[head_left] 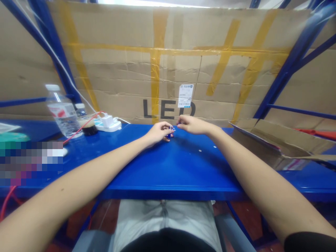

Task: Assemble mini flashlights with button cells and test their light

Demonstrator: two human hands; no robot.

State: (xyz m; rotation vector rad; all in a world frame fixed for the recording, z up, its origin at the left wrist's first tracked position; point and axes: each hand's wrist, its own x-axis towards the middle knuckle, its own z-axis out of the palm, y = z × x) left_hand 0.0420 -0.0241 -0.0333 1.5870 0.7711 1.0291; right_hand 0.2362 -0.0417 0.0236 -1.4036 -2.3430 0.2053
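Observation:
Both my arms reach forward over a blue metal table. My left hand is curled, its fingers pinched round a small dark blue and purple part that rests near the tabletop. My right hand meets it from the right, its fingertips pinched on a tiny piece at the same spot. The two hands almost touch. What the small parts are is too small to make out. A few tiny white bits lie on the table just right of the hands.
A clear water bottle and a smaller bottle of dark liquid stand at back left beside a white power strip with a red cable. An open cardboard box sits at right. A taped cardboard wall closes the back.

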